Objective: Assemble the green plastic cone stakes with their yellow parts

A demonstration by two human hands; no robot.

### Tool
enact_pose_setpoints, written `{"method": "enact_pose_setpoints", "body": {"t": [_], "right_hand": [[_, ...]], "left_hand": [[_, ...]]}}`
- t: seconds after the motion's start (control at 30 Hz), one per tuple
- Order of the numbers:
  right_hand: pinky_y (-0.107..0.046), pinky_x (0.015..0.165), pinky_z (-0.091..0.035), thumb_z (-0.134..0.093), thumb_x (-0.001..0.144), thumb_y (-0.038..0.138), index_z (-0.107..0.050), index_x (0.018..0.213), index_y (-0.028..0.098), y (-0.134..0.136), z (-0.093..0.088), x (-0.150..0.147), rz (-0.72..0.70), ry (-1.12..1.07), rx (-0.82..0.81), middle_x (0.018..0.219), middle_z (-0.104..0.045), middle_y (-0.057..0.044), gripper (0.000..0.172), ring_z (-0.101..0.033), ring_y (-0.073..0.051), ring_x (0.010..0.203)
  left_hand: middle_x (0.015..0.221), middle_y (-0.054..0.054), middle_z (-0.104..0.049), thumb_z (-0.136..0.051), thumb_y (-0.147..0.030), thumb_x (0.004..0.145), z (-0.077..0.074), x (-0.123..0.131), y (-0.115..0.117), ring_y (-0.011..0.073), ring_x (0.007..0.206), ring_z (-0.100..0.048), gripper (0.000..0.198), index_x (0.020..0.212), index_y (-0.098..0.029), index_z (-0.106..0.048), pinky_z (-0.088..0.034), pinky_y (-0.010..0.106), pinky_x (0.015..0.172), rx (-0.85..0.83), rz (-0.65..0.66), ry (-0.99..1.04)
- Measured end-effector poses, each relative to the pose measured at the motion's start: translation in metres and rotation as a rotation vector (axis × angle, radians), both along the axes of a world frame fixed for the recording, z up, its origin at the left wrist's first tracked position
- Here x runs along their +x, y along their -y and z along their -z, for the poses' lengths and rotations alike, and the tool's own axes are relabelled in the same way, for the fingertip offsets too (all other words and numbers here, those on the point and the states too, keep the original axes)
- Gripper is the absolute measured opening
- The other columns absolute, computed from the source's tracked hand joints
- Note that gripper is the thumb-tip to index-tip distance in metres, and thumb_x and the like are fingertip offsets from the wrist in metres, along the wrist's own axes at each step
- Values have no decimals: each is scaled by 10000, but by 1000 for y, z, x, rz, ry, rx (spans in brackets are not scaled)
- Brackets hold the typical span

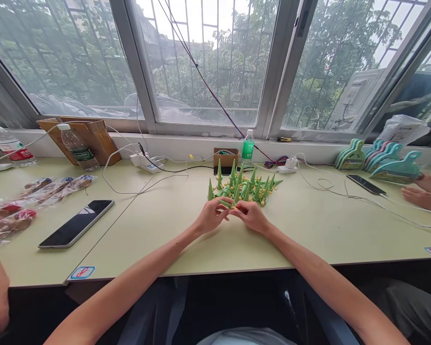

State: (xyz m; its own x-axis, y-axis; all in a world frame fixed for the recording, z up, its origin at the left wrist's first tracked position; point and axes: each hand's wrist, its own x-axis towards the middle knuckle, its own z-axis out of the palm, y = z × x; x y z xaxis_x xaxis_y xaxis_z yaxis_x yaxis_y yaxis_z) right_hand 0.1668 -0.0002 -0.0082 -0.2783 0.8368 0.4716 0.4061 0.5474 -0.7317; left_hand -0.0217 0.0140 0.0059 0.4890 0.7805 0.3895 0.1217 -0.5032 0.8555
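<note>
Close together over the table (pixel 187 239), both hands meet at a small green, cone-shaped piece (pixel 225 203) with a yellowish end. My left hand (pixel 212 215) pinches its green part. At the yellowish end, the fingers of my right hand (pixel 251 215) are closed; what exactly they grip is too small to make out. Just beyond the hands stands a cluster of similar green pointed pieces (pixel 253 179) with yellow bits at their bases, most upright and some lying down. The hands cover part of the cluster's near edge.
A small brown box (pixel 225 158) and a green-labelled bottle (pixel 248 146) stand behind the cluster. Cables and a power strip (pixel 147 163) run along the window side. A phone (pixel 77 224) and bagged items (pixel 57 189) lie left. Another person's hands (pixel 425 191) touch turquoise handled items (pixel 397 167) at right.
</note>
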Motion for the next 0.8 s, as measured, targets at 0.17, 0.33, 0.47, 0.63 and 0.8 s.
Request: {"method": "enact_pose_setpoints", "body": {"t": [0.17, 0.33, 0.47, 0.63, 0.8], "right_hand": [[-244, 499, -223, -583, 839, 587, -454, 600, 185, 1, -1, -1, 14, -9, -6, 538, -317, 57, 485, -255, -92, 522], [-240, 495, -226, -559, 863, 576, -494, 604, 175, 0, 1, 0, 2, 7, -11, 537, -342, 50, 481, -265, -91, 522], [-238, 497, -231, -560, 865, 572, -488, 589, 174, -1, 2, 1, -1, 4, -13, 535, -336, 50, 490, -264, -90, 522], [-235, 498, -231, -583, 859, 545, -490, 584, 174, 1, 1, 0, -8, -2, -8, 533, -336, 51, 471, -255, -90, 524], [-238, 498, -225, -608, 841, 541, -487, 584, 174, 3, -1, -1, -16, -3, -24, 529, -335, 52, 464, -262, -88, 516]], "left_hand": [[1128, 109, -635, -616, -430, 852, -1, -1, 0, 180, 805, -684, 304, 943, -145, -671, -648, 355, 683, -29, 27, 23], [875, 68, -659, -637, -474, 836, 1, -1, -1, 161, 679, -673, 355, 958, -141, -634, -625, 332, 595, -102, 30, 47], [731, 30, -632, -679, -490, 804, -1, -2, 1, 154, 624, -659, 395, 966, -135, -620, -609, 318, 568, -172, 55, 67], [729, 37, -652, -691, -492, 795, 0, -3, 0, 166, 627, -675, 408, 959, -124, -625, -617, 347, 620, -218, 77, 94], [1110, 126, -655, -666, -467, 826, 8, -5, -6, 145, 639, -688, 356, 842, -111, -664, -619, 341, 666, -155, 64, 111]]}}
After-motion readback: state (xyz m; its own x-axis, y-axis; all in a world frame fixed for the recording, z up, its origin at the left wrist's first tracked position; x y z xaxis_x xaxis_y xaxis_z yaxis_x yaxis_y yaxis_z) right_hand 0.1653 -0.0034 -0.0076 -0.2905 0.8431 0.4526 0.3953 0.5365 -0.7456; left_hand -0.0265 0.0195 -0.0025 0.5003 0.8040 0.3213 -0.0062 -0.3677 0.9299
